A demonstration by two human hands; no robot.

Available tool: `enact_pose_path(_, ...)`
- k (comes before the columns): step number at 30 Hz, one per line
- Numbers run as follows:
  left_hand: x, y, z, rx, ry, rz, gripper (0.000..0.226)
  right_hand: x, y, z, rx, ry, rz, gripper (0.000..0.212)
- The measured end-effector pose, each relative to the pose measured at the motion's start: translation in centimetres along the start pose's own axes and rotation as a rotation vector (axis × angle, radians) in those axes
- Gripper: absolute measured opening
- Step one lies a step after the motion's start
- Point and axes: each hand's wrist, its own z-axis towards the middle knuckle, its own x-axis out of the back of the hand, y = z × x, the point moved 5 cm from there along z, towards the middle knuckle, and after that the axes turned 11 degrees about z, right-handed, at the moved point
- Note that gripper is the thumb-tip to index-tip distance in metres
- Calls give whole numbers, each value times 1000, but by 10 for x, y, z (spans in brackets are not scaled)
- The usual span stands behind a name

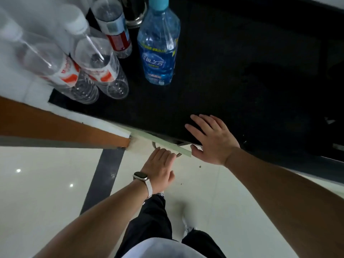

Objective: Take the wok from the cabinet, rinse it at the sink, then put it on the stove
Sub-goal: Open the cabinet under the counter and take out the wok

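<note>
My right hand (214, 140) lies flat, fingers spread, palm down on the black surface (232, 81) at its near edge, holding nothing. My left hand (160, 164) is just below it, fingers curled onto the pale top edge of the cabinet door (167, 144), beside a metal handle (178, 155). Can't see the wok. Bottles (158, 47) stand well beyond both hands.

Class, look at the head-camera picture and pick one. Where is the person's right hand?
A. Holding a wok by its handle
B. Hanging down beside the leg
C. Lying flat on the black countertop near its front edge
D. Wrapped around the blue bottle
C: the right hand lies palm down with fingers spread on the black countertop, while the blue bottle stands untouched further back.
</note>
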Motion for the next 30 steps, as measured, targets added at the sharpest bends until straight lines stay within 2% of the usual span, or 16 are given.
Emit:
enact_pose_path(3,-2,5,-12,64,10,1,56,2,-2,-1,11,-13,-28,71)
enact_pose_path(12,-3,17,-18,147,61,102,78,7,-2,-6,31,49,-28,70)
enact_pose_path(15,-5,23,-22,222,65,155,73,4,-4,-7,51,86,-56,69)
enact_pose_path(19,-9,28,-29,384,101,170,53,2,-4,-8,53,114,-75,68)
enact_pose_path(23,-9,37,-37,511,256,198,52,3,-4,-8,60,131,-76,68)
enact_pose_path(26,-3,41,-41,521,402,241,48,2,-3,-9,53,141,-83,68)
enact_pose_path(30,2,42,-44,477,317,225,41,1,-4,-9,56,144,-83,69)
